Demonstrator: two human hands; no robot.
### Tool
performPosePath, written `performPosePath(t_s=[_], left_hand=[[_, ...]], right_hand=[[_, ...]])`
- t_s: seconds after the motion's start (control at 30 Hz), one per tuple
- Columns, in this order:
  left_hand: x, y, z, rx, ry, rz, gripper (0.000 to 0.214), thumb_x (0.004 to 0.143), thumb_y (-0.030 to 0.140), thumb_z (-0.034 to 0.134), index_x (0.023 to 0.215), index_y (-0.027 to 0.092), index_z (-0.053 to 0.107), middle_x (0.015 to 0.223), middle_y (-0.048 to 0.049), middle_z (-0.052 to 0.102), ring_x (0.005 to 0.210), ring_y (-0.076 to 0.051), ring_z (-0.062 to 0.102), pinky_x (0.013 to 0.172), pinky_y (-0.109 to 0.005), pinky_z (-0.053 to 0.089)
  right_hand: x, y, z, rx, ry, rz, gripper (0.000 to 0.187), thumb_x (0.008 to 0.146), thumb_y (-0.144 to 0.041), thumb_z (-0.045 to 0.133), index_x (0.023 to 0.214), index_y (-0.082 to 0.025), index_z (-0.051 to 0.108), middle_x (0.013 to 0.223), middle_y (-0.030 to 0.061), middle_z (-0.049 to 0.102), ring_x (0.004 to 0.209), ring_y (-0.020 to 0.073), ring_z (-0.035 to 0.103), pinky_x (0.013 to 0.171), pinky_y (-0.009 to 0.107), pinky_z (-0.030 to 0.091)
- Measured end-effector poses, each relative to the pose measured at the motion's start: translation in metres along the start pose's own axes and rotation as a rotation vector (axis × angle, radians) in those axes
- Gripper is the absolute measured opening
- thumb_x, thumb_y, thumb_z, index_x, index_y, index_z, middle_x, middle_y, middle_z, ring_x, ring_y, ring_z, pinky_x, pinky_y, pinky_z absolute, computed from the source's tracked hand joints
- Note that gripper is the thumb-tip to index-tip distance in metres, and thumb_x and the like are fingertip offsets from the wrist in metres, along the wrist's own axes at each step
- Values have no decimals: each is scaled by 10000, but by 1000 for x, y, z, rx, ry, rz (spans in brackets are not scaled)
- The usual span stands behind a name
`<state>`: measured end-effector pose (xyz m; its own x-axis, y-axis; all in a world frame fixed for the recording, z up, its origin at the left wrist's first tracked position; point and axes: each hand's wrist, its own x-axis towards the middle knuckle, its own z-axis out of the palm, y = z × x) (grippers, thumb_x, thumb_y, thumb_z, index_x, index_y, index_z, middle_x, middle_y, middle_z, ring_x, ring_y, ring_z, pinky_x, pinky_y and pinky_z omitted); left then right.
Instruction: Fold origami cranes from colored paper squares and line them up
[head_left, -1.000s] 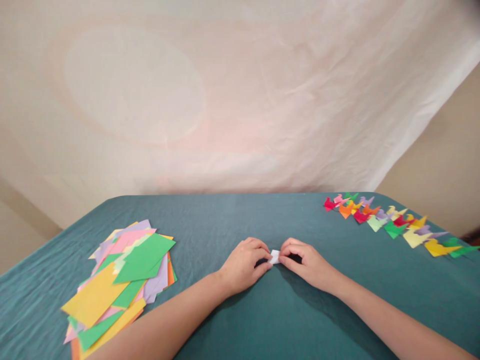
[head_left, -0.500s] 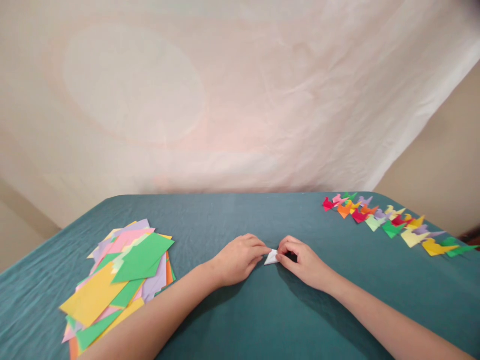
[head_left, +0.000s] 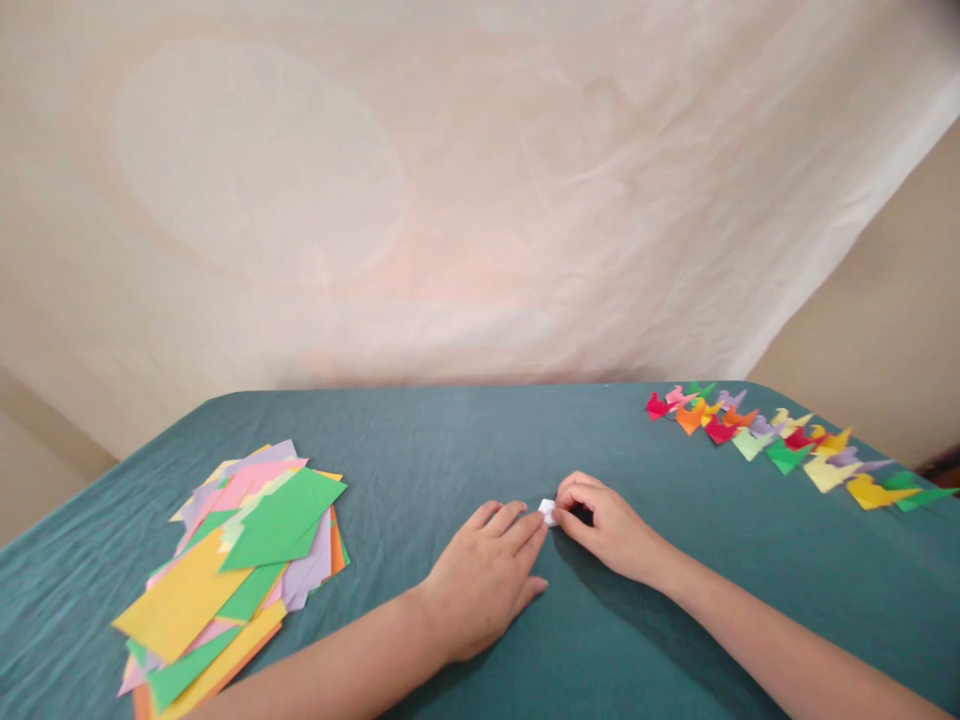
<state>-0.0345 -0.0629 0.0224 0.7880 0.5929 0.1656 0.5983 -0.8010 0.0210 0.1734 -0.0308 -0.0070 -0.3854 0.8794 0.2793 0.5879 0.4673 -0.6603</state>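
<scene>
A small folded piece of white paper [head_left: 548,512] rests on the teal cloth between my hands. My right hand [head_left: 604,522] pinches its right side between thumb and fingertips, hiding part of it. My left hand [head_left: 491,575] lies palm down with its fingers spread, and one fingertip touches the paper's left edge. The exact fold of the paper is too small to make out.
At the left lies a loose heap of coloured paper sheets [head_left: 285,520]. Several folded paper birds [head_left: 787,455] stand in rows along the right side of the teal-covered table [head_left: 420,430]. A pale cloth [head_left: 465,200] hangs behind.
My left hand has dropped toward me and its fingers have spread from a closed grip. The white paper's visible outline has changed. My right hand holds its place.
</scene>
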Motion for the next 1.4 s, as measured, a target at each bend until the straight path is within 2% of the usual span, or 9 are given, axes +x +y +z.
performPosePath(t_s=[0.17,0.9,1.2,1.4], left_hand=[[-3,-2,3,-27,-13,-16,532,883,462,411,1320,164,354,1340,-70,428,1229,-259,350,1013,-389,261],[-2,-4,2,-94,-23,-1,516,884,461,404,1295,150,371,1290,-100,467,1217,-245,373,1004,-379,291],[-1,-5,1,-96,-46,21,521,892,451,384,1297,122,372,1307,-113,456,1218,-243,376,1028,-371,262],[2,-5,-1,-96,-44,28,502,887,443,406,1274,122,401,1282,-107,479,1197,-242,397,1020,-367,272]], right_hand=[[0,2,2,-9,12,-6,109,809,-183,511,707,-185,550,778,24,554,738,149,521,690,285,420],[-1,2,5,-9,54,17,73,797,-188,513,729,-188,538,781,12,525,708,136,511,659,267,420],[-2,0,6,-9,69,13,75,794,-157,503,731,-187,530,786,13,516,710,138,508,664,269,418],[-5,3,6,20,85,11,81,813,-146,484,823,-192,550,825,22,534,745,145,525,695,280,442]])
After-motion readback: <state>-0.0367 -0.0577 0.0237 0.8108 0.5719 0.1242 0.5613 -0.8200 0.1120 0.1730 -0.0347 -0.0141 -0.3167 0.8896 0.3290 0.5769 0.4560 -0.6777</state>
